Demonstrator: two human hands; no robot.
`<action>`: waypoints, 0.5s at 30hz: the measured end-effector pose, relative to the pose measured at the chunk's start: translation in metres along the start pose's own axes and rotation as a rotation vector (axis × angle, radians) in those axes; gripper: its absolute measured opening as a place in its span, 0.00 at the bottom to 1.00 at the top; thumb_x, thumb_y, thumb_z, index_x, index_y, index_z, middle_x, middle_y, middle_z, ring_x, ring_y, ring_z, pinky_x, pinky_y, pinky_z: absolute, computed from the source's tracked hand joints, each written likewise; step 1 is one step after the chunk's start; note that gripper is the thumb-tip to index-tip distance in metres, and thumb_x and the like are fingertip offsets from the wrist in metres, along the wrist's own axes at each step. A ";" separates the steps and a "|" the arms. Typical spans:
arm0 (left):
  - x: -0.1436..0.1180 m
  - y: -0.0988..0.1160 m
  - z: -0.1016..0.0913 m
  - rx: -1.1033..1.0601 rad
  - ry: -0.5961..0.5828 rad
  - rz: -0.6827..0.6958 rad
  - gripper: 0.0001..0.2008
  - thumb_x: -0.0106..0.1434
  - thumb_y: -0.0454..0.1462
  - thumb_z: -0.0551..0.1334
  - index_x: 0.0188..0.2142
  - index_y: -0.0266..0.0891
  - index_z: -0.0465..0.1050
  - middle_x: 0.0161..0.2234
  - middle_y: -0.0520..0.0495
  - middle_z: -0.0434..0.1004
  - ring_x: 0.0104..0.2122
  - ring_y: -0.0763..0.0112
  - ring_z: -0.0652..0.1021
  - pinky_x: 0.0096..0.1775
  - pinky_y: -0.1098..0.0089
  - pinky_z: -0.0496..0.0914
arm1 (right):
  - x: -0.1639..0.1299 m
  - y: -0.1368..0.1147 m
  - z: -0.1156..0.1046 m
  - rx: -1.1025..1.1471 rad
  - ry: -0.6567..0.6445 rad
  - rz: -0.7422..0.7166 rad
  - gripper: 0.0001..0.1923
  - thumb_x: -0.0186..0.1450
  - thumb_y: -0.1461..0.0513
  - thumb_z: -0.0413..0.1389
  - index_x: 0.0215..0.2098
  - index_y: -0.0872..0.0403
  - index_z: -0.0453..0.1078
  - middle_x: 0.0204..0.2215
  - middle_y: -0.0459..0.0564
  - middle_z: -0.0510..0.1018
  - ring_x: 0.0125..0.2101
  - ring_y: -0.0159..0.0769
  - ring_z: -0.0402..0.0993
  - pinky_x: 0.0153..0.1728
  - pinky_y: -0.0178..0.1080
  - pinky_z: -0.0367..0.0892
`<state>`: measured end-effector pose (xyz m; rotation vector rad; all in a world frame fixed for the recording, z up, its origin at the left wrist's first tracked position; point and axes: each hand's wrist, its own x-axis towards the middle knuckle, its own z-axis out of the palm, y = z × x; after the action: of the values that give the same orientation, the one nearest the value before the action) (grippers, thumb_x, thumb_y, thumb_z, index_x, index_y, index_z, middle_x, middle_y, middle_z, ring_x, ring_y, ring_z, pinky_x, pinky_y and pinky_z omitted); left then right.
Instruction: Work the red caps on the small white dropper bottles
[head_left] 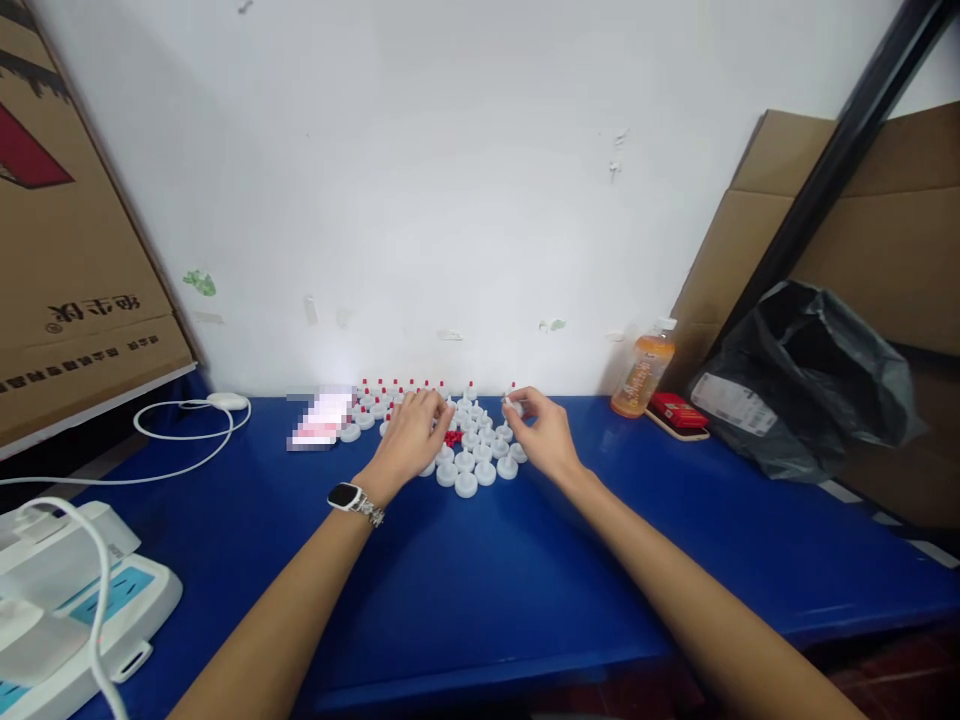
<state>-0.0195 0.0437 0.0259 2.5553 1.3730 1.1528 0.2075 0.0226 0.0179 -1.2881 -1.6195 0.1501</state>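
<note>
Many white nozzle caps [466, 484] stand on a blue table, their spouts pointing up. Those at the back left carry small red tips [380, 382], while the ones at the front have plain spouts. A little pile of loose red tips [453, 438] lies among the caps. My left hand [411, 430], with a watch on its wrist, hovers over the left of the group; its fingers are bent together and whatever they hold is hidden. At the right edge, my right hand [544, 428] pinches a white nozzle cap [513, 405] with a red tip on top.
Left of the caps lies a blurred-out phone [324, 418]. A power strip [142, 600] and a white cable [180, 480] occupy the left side. At right are an orange drink bottle [643, 370], a red box [677, 411] and a black plastic bag [810, 380]. A wall [480, 200] rises behind.
</note>
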 end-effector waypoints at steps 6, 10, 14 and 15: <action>-0.007 -0.006 0.012 0.081 -0.091 0.033 0.10 0.67 0.41 0.56 0.45 0.42 0.70 0.43 0.44 0.72 0.46 0.57 0.70 0.47 0.56 0.65 | 0.030 0.035 0.018 -0.099 -0.083 0.093 0.10 0.60 0.58 0.56 0.34 0.53 0.77 0.35 0.49 0.77 0.34 0.36 0.72 0.39 0.37 0.66; -0.012 -0.005 0.007 0.001 -0.091 0.043 0.10 0.68 0.41 0.54 0.43 0.42 0.70 0.43 0.45 0.72 0.46 0.58 0.70 0.49 0.56 0.65 | 0.046 0.056 0.028 -0.112 -0.229 0.164 0.08 0.60 0.61 0.57 0.34 0.55 0.77 0.26 0.46 0.77 0.28 0.32 0.72 0.32 0.33 0.64; -0.014 -0.003 0.007 -0.040 -0.124 0.041 0.09 0.69 0.41 0.54 0.40 0.42 0.71 0.42 0.46 0.73 0.45 0.59 0.70 0.49 0.56 0.65 | 0.048 0.058 0.035 -0.121 -0.360 0.233 0.06 0.58 0.62 0.59 0.31 0.55 0.78 0.27 0.47 0.80 0.30 0.33 0.76 0.32 0.32 0.64; -0.015 -0.002 0.008 -0.048 -0.126 0.039 0.09 0.69 0.41 0.54 0.41 0.42 0.71 0.42 0.46 0.73 0.45 0.59 0.70 0.49 0.56 0.66 | 0.048 0.056 0.036 -0.116 -0.377 0.235 0.07 0.58 0.61 0.59 0.31 0.55 0.78 0.27 0.47 0.81 0.31 0.34 0.76 0.32 0.32 0.65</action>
<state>-0.0213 0.0366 0.0108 2.5825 1.2583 0.9971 0.2219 0.1000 -0.0050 -1.6114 -1.8058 0.4736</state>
